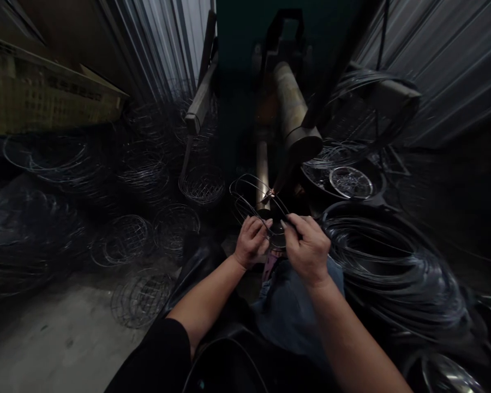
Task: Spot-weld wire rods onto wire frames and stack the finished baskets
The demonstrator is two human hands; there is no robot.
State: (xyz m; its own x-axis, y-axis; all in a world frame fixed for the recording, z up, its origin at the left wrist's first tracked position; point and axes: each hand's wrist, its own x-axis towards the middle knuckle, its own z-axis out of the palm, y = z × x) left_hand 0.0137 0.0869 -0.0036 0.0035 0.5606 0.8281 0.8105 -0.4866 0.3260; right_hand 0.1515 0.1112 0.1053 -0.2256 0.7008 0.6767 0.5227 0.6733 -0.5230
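Two bare hands hold a wire frame [245, 175] at the front of the dark green machine [237, 65]. The left hand [252, 238] pinches the frame's near edge; the right hand [309, 245] grips it between thumb and forefinger. The frame sits around the end of the machine's lower rod [262, 172]; I cannot tell whether they touch. Above, the upper cylinder [292, 103] overhangs the work area.

Several wire baskets [141, 297] occupy the floor left of the machine, below a yellow crate [53, 93]. Right of the machine lie a large wire coil [393, 273] and a dark basin [378, 180]. Bare floor [65, 338] shows front-left of the machine; corrugated panels [445, 65] flank it.
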